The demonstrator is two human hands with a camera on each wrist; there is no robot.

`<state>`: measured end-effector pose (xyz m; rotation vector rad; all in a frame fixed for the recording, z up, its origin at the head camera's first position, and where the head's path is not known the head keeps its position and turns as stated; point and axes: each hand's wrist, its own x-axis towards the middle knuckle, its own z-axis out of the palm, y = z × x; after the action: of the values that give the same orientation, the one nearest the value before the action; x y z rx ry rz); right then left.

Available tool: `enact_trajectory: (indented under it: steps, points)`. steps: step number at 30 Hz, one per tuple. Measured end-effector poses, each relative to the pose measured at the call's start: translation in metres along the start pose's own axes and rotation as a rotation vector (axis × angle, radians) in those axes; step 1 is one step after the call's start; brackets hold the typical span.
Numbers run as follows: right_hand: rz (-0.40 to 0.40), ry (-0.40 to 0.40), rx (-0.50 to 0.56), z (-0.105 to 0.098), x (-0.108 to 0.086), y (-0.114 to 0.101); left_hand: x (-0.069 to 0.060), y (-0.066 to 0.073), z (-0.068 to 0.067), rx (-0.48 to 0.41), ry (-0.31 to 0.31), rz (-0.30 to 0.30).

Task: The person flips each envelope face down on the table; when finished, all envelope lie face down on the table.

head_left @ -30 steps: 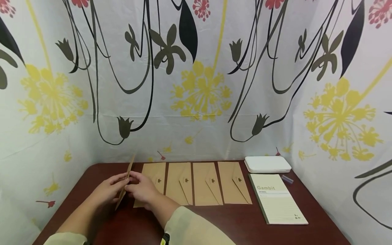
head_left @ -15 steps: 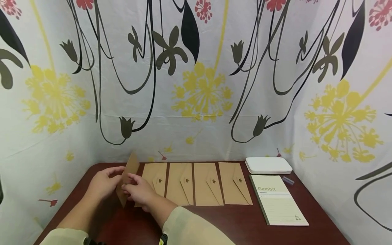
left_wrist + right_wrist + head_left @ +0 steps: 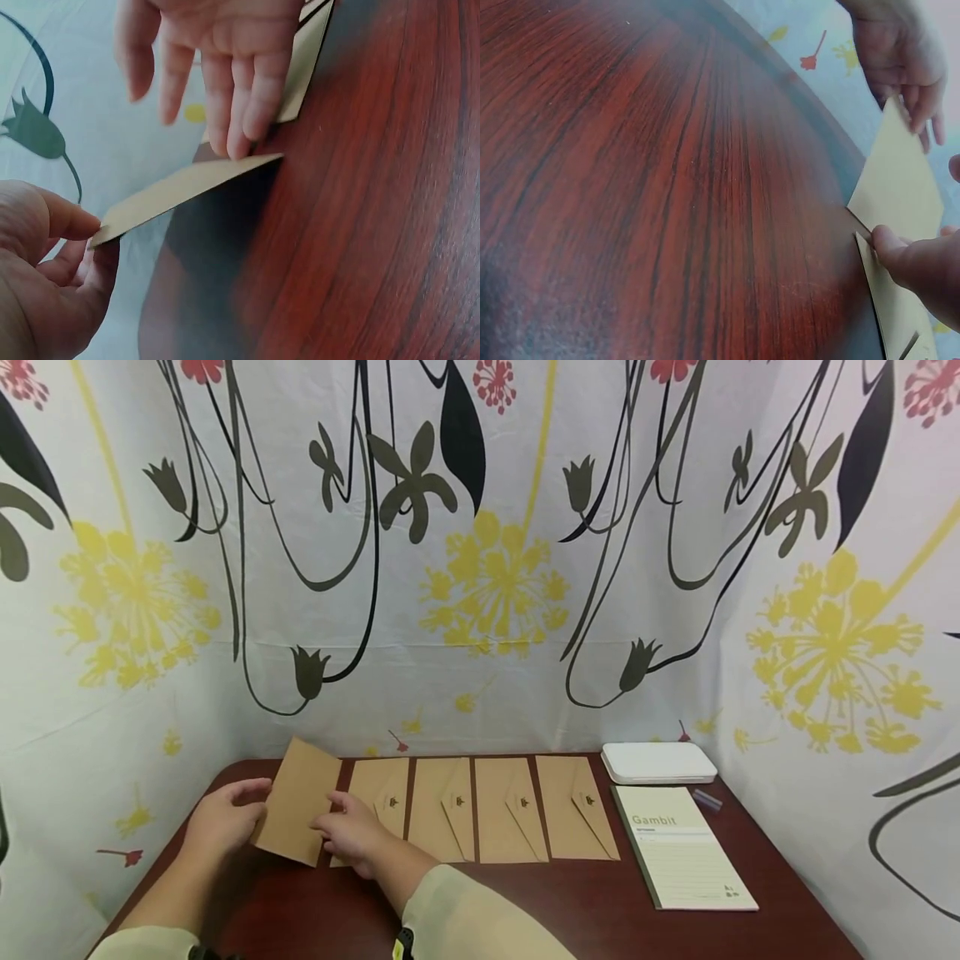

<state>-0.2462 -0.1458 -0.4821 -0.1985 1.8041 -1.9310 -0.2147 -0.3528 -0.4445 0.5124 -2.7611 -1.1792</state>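
Note:
A brown kraft envelope (image 3: 298, 802) is tilted over the table's left side, its plain face showing. My left hand (image 3: 220, 820) pinches its left edge between thumb and fingers, as the left wrist view also shows for this envelope (image 3: 180, 191). My right hand (image 3: 354, 835) is by the envelope's right edge. In the left wrist view the fingers of the right hand (image 3: 229, 67) hang loosely extended, with nothing gripped. Several more brown envelopes (image 3: 510, 810) lie in a row to the right, flaps and small dark emblems facing up.
On the table's right lies a notepad (image 3: 686, 852) marked "Gambit". Behind it sits a white flat case (image 3: 658, 763), with a small bluish translucent piece (image 3: 707, 800) beside the pad. A patterned cloth (image 3: 480, 693) rises behind the dark red wooden table (image 3: 600, 918).
The envelope was edge-on between both hands; it has turned and lowered leftward, plain face now in view. My left hand moved left with it, and my right hand let go.

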Motion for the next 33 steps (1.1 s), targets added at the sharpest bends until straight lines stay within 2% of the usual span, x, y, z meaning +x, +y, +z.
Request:
enact_trajectory:
  steps: [4,10,14,18,22,26,33]
  points:
    - [0.001,-0.011,0.01,-0.002,0.0,0.0,0.005,-0.01,0.004,0.015,-0.01,-0.002]
    - [0.004,-0.023,0.019,-0.004,-0.003,0.001,0.011,-0.028,0.017,0.051,-0.075,0.034]
    - [0.002,-0.018,0.027,-0.005,-0.002,0.002,0.012,-0.033,0.024,0.103,-0.1,0.063]
    - [-0.008,-0.012,0.044,-0.009,0.0,0.004,0.011,-0.028,0.027,0.116,-0.092,0.072]
    - [-0.034,0.001,0.058,-0.017,-0.001,0.005,0.005,-0.017,0.031,0.076,-0.056,0.047]
    - [-0.081,-0.007,0.075,-0.031,-0.004,0.002,-0.004,-0.006,0.044,-0.016,-0.03,0.056]
    - [-0.14,0.009,0.044,-0.062,-0.013,-0.006,-0.012,0.015,0.067,-0.125,-0.056,0.08]
